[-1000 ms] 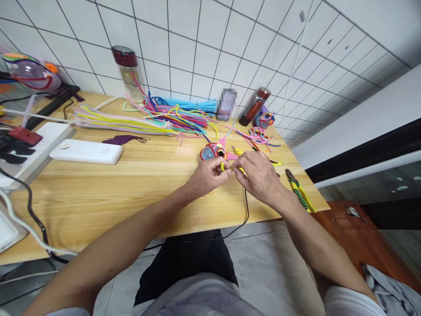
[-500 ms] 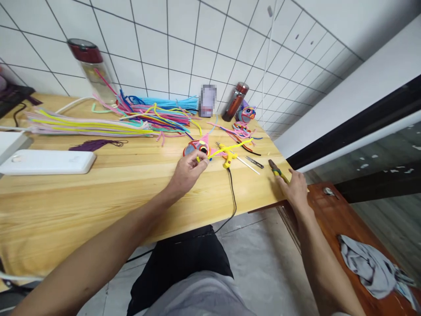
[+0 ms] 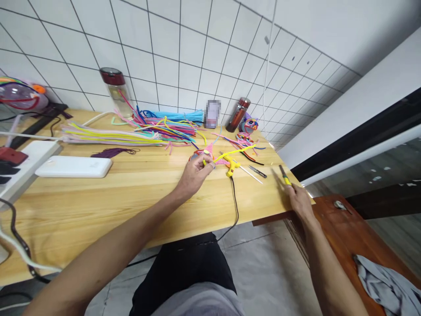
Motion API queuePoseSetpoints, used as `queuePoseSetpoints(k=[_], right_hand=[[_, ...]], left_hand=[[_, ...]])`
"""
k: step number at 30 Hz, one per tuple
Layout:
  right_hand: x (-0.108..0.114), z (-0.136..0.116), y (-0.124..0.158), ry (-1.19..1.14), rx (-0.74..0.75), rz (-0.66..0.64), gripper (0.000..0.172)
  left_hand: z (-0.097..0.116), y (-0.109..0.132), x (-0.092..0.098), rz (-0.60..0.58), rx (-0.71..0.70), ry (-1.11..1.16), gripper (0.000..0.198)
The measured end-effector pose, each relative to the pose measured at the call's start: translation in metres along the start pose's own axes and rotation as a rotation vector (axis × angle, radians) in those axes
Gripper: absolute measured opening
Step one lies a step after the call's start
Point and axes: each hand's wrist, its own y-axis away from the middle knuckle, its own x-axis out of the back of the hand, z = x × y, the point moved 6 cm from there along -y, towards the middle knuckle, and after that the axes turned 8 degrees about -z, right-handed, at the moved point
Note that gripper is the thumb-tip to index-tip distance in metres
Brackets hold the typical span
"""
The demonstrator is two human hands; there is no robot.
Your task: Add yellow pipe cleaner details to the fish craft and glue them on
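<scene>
My left hand (image 3: 194, 175) pinches a yellow pipe cleaner (image 3: 230, 153) above the wooden table (image 3: 131, 193); the stem runs up and to the right. Behind that hand lies a round pink, red and blue pipe-cleaner figure (image 3: 200, 154). My right hand (image 3: 299, 199) is at the table's right front edge, closed round the handles of yellow-and-green pliers (image 3: 283, 174), whose dark jaws point away from me. Between the hands lie a yellow glue gun (image 3: 232, 164) with a black cord and small scissors (image 3: 257, 171).
A heap of coloured pipe cleaners (image 3: 138, 129) lies at the back. A white power bank (image 3: 74, 166) and a power strip (image 3: 23, 162) sit at the left. Two bottles (image 3: 115, 90) (image 3: 238, 114) stand by the tiled wall. A brown bench (image 3: 355, 232) with grey cloth (image 3: 384, 285) is at right.
My right hand let go of the yellow pipe cleaner, moved right to the table's edge and closed on the pliers. My left hand kept hold of the pipe cleaner.
</scene>
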Motion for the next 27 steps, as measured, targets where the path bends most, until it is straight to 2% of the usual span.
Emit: queuePoseSetpoints(k=[3,4,5,7,9,12,17,22,27], right_hand=[[0.021,-0.023,0.022,-0.209,0.027,0.054,0.071],[0.026,-0.035,0.033,-0.462,0.066,0.063,0.071],[0.025,-0.051,0.045,-0.666,0.133,-0.005,0.068],[0.015,-0.090,0.071,-0.818,0.215,-0.209,0.052],[0.000,-0.125,0.094,-0.823,0.218,-0.404,0.043],[-0.021,-0.164,0.117,-0.734,0.262,-0.636,0.041],[-0.038,-0.190,0.127,-0.620,0.289,-0.819,0.044],[-0.045,-0.196,0.127,-0.644,0.261,-0.868,0.050],[-0.045,-0.192,0.121,-0.485,0.301,-0.635,0.046]], left_hand=[[0.001,-0.005,-0.004,-0.014,0.048,0.039,0.020],[0.002,-0.008,-0.006,-0.010,0.064,0.051,0.020],[0.004,-0.011,-0.008,-0.004,0.075,0.062,0.021],[0.011,-0.018,-0.016,0.003,0.084,0.090,0.021],[0.020,-0.024,-0.026,-0.021,0.082,0.126,0.022],[0.031,-0.028,-0.041,-0.062,0.071,0.185,0.020],[0.034,-0.024,-0.049,-0.094,0.062,0.233,0.016],[0.033,-0.023,-0.046,-0.117,0.066,0.234,0.012],[0.030,-0.023,-0.046,-0.123,0.060,0.206,0.018]])
